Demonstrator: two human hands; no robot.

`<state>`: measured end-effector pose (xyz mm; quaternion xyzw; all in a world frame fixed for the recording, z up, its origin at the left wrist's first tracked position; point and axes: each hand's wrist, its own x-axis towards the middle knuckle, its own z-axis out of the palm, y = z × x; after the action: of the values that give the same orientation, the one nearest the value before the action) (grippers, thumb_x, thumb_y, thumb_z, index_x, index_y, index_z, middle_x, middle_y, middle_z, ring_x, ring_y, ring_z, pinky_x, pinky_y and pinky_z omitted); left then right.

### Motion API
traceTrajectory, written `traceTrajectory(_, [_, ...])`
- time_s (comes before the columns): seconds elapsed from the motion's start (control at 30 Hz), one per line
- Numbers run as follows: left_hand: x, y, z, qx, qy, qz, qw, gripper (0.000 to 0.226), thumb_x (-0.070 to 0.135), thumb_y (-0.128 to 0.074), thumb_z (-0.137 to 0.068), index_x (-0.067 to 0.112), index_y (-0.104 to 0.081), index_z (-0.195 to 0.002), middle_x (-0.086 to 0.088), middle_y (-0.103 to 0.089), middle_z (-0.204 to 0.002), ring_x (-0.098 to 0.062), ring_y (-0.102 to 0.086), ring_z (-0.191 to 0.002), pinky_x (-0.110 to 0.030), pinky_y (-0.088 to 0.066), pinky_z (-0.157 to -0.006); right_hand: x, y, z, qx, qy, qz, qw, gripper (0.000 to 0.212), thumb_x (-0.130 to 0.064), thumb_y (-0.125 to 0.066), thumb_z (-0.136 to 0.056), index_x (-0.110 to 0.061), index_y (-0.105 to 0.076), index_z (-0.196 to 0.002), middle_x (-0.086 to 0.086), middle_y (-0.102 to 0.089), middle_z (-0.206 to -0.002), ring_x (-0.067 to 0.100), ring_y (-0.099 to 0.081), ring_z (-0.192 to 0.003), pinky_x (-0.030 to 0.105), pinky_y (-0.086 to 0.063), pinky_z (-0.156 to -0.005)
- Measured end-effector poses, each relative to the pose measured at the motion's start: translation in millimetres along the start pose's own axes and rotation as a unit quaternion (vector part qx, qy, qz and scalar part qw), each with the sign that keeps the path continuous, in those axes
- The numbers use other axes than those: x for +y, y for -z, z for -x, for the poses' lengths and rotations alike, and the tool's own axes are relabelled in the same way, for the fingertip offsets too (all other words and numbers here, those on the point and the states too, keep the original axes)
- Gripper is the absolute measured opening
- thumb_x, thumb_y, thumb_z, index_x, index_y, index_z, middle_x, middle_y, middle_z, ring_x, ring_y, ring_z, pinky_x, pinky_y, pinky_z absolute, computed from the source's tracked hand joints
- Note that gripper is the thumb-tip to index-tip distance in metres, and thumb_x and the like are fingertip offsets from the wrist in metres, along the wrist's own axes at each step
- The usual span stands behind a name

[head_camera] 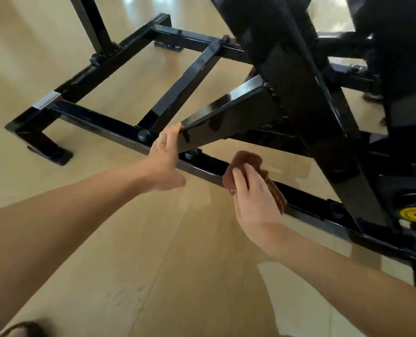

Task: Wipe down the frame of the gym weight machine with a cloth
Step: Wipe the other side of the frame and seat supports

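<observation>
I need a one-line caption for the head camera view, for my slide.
Right hand presses a brown cloth on the black frame's low bar; left hand holds the slanted bar.

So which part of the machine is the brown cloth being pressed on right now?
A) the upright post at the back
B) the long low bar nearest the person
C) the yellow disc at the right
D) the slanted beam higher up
B: the right hand presses the cloth onto the low bar, while the left hand grips the slanted beam.
</observation>
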<state>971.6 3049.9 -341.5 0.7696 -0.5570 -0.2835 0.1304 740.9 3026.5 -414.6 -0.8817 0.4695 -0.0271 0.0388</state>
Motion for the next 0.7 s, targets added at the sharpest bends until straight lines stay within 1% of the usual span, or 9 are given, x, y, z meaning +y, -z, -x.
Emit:
traceTrajectory(0.1, [-11, 3, -3, -0.018, -0.042, -0.024, 0.999, 0.128, -0.001, -0.074, -0.071, 0.040, 0.014, -0.156, 0.018, -0.001, -0.159, -0.026, -0.014, -0.148, -0.042, -0.039, -0.113, -38, -7, -34, -0.017, 0.077, 0.050, 0.996, 0.072, -0.024, -0.065, -0.099, -0.010, -0.026, -0.159, 0.022, -0.028, -0.164, 0.038, -0.036, -0.148, 0.049, -0.032, -0.121])
traceTrajectory(0.2, [-25, 5, -5, -0.044, -0.072, -0.029, 0.996, 0.128, -0.003, -0.068, -0.074, 0.041, 0.021, -0.155, 0.023, 0.012, -0.162, -0.017, 0.007, -0.154, -0.043, -0.021, -0.123, -61, -9, -52, -0.027, 0.087, 0.072, 0.993, 0.070, -0.020, -0.059, -0.103, -0.010, -0.020, -0.159, 0.022, -0.020, -0.166, 0.037, -0.029, -0.151, 0.049, -0.031, -0.123])
traceTrajectory(0.27, [-33, 9, -9, -0.057, -0.099, -0.045, 0.992, 0.128, -0.004, -0.067, -0.076, 0.041, 0.022, -0.155, 0.024, 0.016, -0.162, -0.014, 0.013, -0.154, -0.040, -0.020, -0.122, -63, -9, -51, -0.044, 0.059, 0.084, 0.994, 0.071, -0.018, -0.057, -0.104, -0.013, -0.015, -0.161, 0.018, -0.013, -0.169, 0.034, -0.022, -0.155, 0.049, -0.028, -0.124])
traceTrajectory(0.4, [-45, 27, -13, -0.082, -0.165, -0.084, 0.979, 0.127, 0.001, -0.071, -0.078, 0.038, 0.022, -0.157, 0.020, 0.015, -0.163, -0.019, 0.004, -0.155, -0.037, -0.032, -0.115, -59, -9, -26, -0.079, -0.043, 0.080, 0.993, 0.078, -0.016, -0.057, -0.103, -0.021, -0.009, -0.164, 0.010, -0.002, -0.172, 0.029, -0.013, -0.158, 0.050, -0.021, -0.127])
traceTrajectory(0.47, [-54, 41, -18, -0.084, -0.215, -0.122, 0.965, 0.124, 0.002, -0.071, -0.081, 0.038, 0.018, -0.158, 0.020, 0.009, -0.164, -0.021, -0.007, -0.154, -0.038, -0.042, -0.113, -54, 1, -10, -0.106, -0.121, 0.063, 0.985, 0.081, -0.015, -0.058, -0.102, -0.024, -0.007, -0.164, 0.005, 0.002, -0.172, 0.027, -0.010, -0.158, 0.051, -0.024, -0.125])
traceTrajectory(0.53, [-69, 55, -25, -0.051, -0.279, -0.193, 0.939, 0.115, 0.001, -0.067, -0.084, 0.033, 0.012, -0.161, 0.013, -0.001, -0.167, -0.023, -0.022, -0.150, -0.039, -0.048, -0.109, -53, 19, -1, -0.125, -0.198, 0.045, 0.971, 0.076, -0.016, -0.055, -0.103, -0.025, -0.011, -0.164, 0.004, -0.003, -0.172, 0.029, -0.019, -0.156, 0.051, -0.031, -0.122])
traceTrajectory(0.6, [-88, 64, -34, 0.002, -0.343, -0.282, 0.896, 0.102, 0.003, -0.061, -0.087, 0.024, 0.003, -0.163, 0.001, -0.013, -0.168, -0.024, -0.031, -0.147, -0.039, -0.040, -0.117, -59, 40, 0, -0.144, -0.242, 0.023, 0.959, 0.066, -0.019, -0.052, -0.105, -0.023, -0.021, -0.162, 0.006, -0.015, -0.170, 0.031, -0.034, -0.149, 0.048, -0.037, -0.118])
traceTrajectory(0.63, [-99, 67, -38, 0.022, -0.356, -0.319, 0.878, 0.096, 0.005, -0.059, -0.089, 0.019, -0.001, -0.163, -0.003, -0.017, -0.168, -0.024, -0.028, -0.149, -0.038, -0.030, -0.121, -66, 51, -2, -0.150, -0.240, 0.005, 0.959, 0.061, -0.020, -0.051, -0.105, -0.022, -0.025, -0.160, 0.006, -0.023, -0.168, 0.030, -0.040, -0.146, 0.046, -0.039, -0.117])
traceTrajectory(0.7, [-123, 70, -45, 0.034, -0.340, -0.346, 0.874, 0.090, 0.009, -0.057, -0.092, 0.016, -0.004, -0.163, -0.005, -0.015, -0.169, -0.023, -0.016, -0.155, -0.037, -0.015, -0.126, -89, 70, -9, -0.166, -0.194, -0.035, 0.966, 0.055, -0.023, -0.049, -0.107, -0.024, -0.030, -0.159, 0.000, -0.031, -0.164, 0.024, -0.045, -0.141, 0.039, -0.042, -0.115])
